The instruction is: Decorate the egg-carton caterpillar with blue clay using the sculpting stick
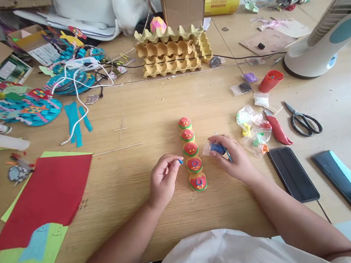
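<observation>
A strip of egg-carton cups (195,165) stands upright in a row before me, covered in red and green clay with small yellow details. The two nearest cups carry blue rings; the farther ones show none. On the left of the row, my left hand (165,175) pinches a small bit of blue clay (180,161) between thumb and finger. To the right, my right hand (233,158) is closed around a clear packet of blue clay (217,148). A thin blue stick (228,154) also sits in that hand.
Scissors (303,118), a red-handled tool (278,128), clay packets (252,123) and two phones (293,174) lie at right, near a white fan (303,55). Red paper (44,199) lies left. Egg cartons (171,65) stand at the back.
</observation>
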`<action>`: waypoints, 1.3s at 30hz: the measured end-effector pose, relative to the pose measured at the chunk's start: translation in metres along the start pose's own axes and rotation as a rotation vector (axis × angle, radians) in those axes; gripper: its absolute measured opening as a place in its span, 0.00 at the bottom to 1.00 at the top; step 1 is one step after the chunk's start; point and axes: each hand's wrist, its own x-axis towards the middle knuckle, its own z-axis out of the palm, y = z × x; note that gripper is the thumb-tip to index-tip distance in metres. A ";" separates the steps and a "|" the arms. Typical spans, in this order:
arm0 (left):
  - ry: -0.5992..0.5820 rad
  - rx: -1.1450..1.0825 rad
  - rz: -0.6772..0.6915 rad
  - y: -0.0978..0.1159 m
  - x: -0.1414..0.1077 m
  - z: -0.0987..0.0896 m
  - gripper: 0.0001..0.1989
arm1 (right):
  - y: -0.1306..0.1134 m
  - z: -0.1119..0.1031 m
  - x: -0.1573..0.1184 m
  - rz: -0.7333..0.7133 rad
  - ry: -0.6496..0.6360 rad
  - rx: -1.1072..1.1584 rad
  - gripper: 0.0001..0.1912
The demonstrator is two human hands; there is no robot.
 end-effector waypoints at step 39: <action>-0.225 0.157 0.168 0.034 -0.001 0.009 0.08 | -0.032 0.016 -0.020 -0.054 -0.216 0.529 0.16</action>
